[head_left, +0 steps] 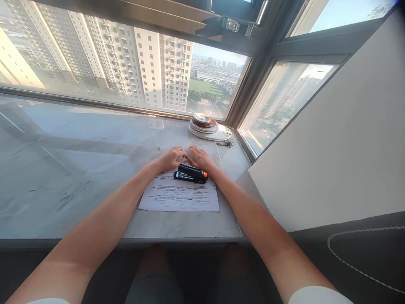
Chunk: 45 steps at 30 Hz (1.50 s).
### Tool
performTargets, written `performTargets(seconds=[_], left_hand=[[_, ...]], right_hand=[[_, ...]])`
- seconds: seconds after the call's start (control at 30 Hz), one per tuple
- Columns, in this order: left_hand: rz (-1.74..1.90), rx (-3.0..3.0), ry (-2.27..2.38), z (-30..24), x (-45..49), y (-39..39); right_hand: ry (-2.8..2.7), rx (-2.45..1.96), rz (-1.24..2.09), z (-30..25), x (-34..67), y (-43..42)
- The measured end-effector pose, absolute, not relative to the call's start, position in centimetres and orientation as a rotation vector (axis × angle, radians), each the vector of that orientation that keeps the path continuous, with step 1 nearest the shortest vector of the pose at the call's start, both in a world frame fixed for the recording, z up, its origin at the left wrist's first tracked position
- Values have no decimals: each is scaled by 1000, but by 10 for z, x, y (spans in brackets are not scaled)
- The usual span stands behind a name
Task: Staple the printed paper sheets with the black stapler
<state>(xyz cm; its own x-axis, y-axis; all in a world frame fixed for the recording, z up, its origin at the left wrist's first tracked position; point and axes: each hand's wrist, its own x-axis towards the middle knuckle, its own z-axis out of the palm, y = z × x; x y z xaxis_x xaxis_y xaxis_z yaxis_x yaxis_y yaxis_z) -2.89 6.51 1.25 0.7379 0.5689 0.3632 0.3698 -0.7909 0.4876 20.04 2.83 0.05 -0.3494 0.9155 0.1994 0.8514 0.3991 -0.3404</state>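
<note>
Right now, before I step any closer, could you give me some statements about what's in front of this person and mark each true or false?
1. A black stapler lies on printed paper. True.
2. The right hand is wrapped around the stapler. False: it lies palm down on the stapler's far side.
3. The left hand is close to the right hand. True.
4. The stapler's orange end is on the left hand's side. False: it is on the right hand's side.
5. A stack of plates sits near the window frame. True.
</note>
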Motion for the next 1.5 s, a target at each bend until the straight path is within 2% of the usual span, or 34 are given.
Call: performTargets(seconds=[0.17,0.33,0.43,0.57,0.67,0.8,0.97,1.07,1.5], left_hand=[[548,2581,788,13,-29,66],[497,2572,790,16,-27,62],[500,2552,782,19,-27,59],[517,2565,752,21,-27,57],[519,2583,757,21,-27,57],[548,2585,765,19,-27,61],[556,2552,792,15,-28,65],[551,2534,792,15,-28,65],[545,2508,775,19,-26,62]], right_hand=[[-1980,-1352,185,1,207,20],[-1617,-1146,375,20,216,-13],[-1781,-899,641,39,222,-29],[-2237,-749,612,55,221,-40],[-2389,-831,527,51,215,-44],[-2238,-997,436,40,217,-38],[-1889,-1161,82,35,244,-15],[-1900,-1258,-75,30,261,-3],[-2045,-1228,218,19,259,5]])
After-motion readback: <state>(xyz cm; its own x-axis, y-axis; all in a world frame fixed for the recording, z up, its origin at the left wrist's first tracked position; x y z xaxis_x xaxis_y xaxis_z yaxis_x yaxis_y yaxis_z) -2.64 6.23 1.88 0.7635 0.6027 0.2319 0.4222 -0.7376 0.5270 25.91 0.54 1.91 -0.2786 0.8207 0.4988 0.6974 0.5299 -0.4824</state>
